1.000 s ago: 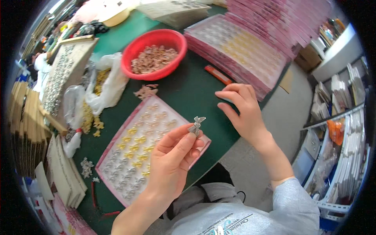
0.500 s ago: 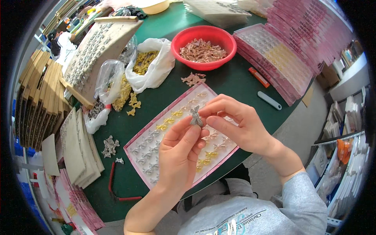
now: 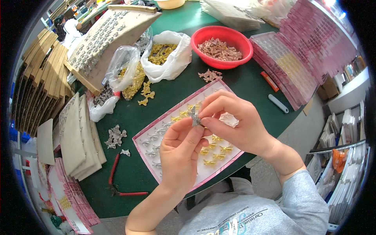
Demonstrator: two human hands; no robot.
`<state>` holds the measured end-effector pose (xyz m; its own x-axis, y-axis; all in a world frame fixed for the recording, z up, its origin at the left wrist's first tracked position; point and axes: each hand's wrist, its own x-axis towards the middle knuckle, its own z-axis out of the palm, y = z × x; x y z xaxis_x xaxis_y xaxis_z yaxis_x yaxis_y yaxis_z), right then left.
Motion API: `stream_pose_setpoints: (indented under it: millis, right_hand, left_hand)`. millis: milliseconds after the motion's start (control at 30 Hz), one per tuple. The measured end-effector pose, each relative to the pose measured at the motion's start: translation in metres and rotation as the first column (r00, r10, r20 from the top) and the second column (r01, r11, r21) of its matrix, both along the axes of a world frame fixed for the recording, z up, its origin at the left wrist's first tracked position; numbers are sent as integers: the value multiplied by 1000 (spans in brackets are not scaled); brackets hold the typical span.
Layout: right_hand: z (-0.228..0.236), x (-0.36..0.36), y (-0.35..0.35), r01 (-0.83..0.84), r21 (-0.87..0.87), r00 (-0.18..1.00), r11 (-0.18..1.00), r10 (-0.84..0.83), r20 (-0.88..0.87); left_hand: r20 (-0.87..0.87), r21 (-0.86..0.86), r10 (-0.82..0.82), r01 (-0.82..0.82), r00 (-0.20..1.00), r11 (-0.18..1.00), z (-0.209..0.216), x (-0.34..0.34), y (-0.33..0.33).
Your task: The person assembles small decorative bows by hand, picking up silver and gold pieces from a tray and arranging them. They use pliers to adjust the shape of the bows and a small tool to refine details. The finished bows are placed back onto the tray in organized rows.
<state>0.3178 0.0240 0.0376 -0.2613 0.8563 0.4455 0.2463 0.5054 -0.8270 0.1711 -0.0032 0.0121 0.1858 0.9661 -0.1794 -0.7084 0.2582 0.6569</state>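
silver bow charm (image 3: 194,116) is being pinched from both sides: my left grip (image 3: 181,150) and right grip (image 3: 231,121) are closing on it above the pink tray (image 3: 145,147).

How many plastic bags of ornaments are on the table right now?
3: a white bag of gold pieces, a clear bag left of it, and a smaller bag below. Others may be hidden.
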Motion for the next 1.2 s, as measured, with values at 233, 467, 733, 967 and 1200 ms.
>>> stream_pose_setpoints:
  millis: [233, 467, 733, 967, 1200]
  right_hand:
    - [3, -4, 4, -18, -33, 999, 999, 19, 37]
    - [-1, -5, 7, -20, -36, 999, 999, 21, 41]
    - [-4, -3, 8, -49, -48, 999, 998, 50, 19]
    - [-4, -2, 7, -48, -24, 998, 999, 49, 37]
    - [-5, -2, 6, -55, -95, 998, 994, 57, 27]
  left_hand:
    - [54, -49, 5, -2, 999, 999, -3, -5, 0]
    - [95, -48, 2, 2, 996, 999, -7, -7, 0]
    - [108, -53, -6, 11, 994, 999, -8, -7, 0]
    - [112, -70, -9, 17, 994, 997, -8, -7, 0]
    - [42, -76, -49, 52, 998, 996, -8, -8, 2]
